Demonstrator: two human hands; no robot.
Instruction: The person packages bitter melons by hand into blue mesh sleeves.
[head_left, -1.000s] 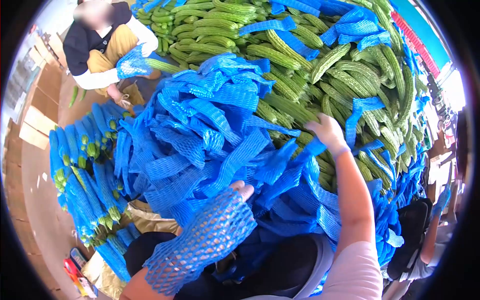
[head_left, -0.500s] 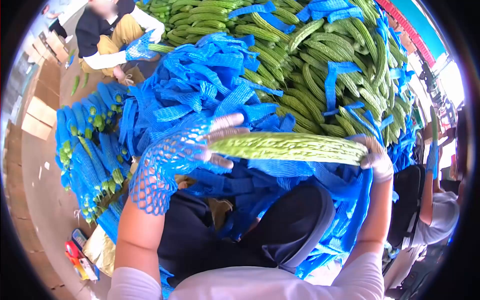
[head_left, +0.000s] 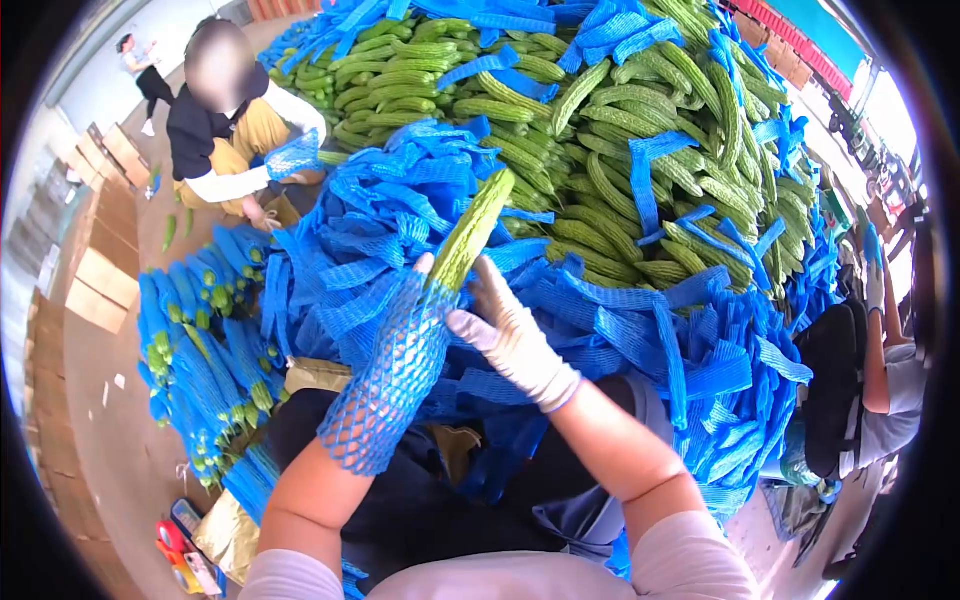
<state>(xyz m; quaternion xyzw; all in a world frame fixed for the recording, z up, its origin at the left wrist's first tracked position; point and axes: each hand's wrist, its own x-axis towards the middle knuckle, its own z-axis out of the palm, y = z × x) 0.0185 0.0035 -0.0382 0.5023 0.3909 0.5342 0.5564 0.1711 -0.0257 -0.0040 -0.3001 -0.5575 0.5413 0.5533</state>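
Note:
A long, bumpy green bitter melon (head_left: 474,232) points up and away from me, its lower end inside a blue foam-mesh sleeve (head_left: 365,425). That sleeve is stretched over my left hand (head_left: 412,312) and wrist, and the hand grips the melon's lower end through the mesh. Just right of the melon is my right hand (head_left: 512,335) in a whitish glove, thumb and fingers apart, fingertips close to the melon's side. Beyond both hands lies a heap of loose blue mesh sleeves (head_left: 375,190).
A big pile of bitter melons (head_left: 610,150) rises ahead. Sleeved melons (head_left: 215,345) are stacked at left, near cardboard boxes (head_left: 105,285). Another person (head_left: 225,130) crouches at upper left with a sleeved hand; a further person (head_left: 890,400) is at right. Orange-handled scissors (head_left: 172,545) lie lower left.
The melon has swung from lying level between both hands to pointing upward, its lower end now in the mesh. My right hand has let go of its far end and come in beside my left.

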